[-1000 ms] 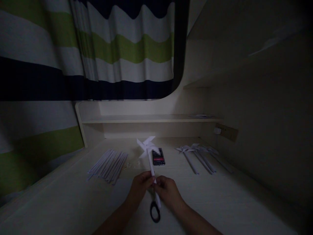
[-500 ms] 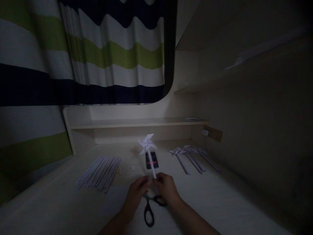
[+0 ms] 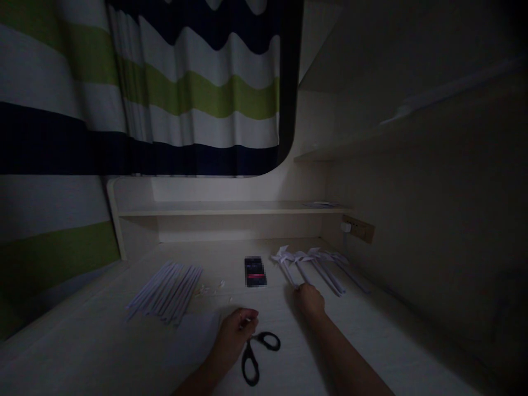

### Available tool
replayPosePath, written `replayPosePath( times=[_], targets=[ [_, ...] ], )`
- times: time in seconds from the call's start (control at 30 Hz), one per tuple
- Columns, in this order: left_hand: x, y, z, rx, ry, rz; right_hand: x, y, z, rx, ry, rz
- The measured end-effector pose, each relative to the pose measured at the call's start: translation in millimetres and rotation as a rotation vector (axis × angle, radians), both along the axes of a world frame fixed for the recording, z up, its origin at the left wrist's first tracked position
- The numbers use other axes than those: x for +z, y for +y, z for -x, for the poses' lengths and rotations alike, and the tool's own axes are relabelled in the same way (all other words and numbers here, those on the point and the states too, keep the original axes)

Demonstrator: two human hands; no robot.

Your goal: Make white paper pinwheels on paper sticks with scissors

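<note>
Currently dim throughout, with deepest shadow on right wall. Pale wood-grain desk set into matching alcove; low shelf across back, bearing flat papers near right end. Above: striped curtain in navy, white and green, bordered at right by dark rounded frame. On right wall: socket panel, white plug inserted.

Right hand: closed on lower stick end of white paper pinwheel, at left end of row of other pinwheels on desk's right side. Left hand: fingers curled, narrow gap to thumb, just beside black-handled scissors, handles spread; cannot tell if empty or pinching something small. Smartphone lying flat near centre, display pixelated. Farther left: rolled-paper sticks, side by side; small pale scraps between sticks and phone; white sheet just left of left hand.
</note>
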State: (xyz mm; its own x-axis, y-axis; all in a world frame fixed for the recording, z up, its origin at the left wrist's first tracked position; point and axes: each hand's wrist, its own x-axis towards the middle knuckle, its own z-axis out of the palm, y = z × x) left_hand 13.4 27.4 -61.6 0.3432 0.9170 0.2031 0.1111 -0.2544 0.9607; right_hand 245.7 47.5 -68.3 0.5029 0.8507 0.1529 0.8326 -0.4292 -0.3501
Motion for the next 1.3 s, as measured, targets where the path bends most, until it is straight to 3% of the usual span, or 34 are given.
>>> replayPosePath(
  times=[0.23, 0.43, 0.67, 1.3],
  targets=[
    [-6.5, 0, 0, -0.015, 0.052, -0.016, -1.5, 6, 1, 0.023, -0.081, -0.007],
    [-10.3, 5, 1, -0.043, 0.105, -0.026, 3.7, 1, -21, -0.065, -0.134, -0.035],
    [-14.6, 8, 2, -0.050, 0.176, -0.083, -8.5, 3, -36, -0.107, -0.118, -0.013],
    [-10.1, 3, 3, -0.056, 0.254, -0.148, -11.3, 2, -42, -0.160, -0.134, 0.001]
  ],
)
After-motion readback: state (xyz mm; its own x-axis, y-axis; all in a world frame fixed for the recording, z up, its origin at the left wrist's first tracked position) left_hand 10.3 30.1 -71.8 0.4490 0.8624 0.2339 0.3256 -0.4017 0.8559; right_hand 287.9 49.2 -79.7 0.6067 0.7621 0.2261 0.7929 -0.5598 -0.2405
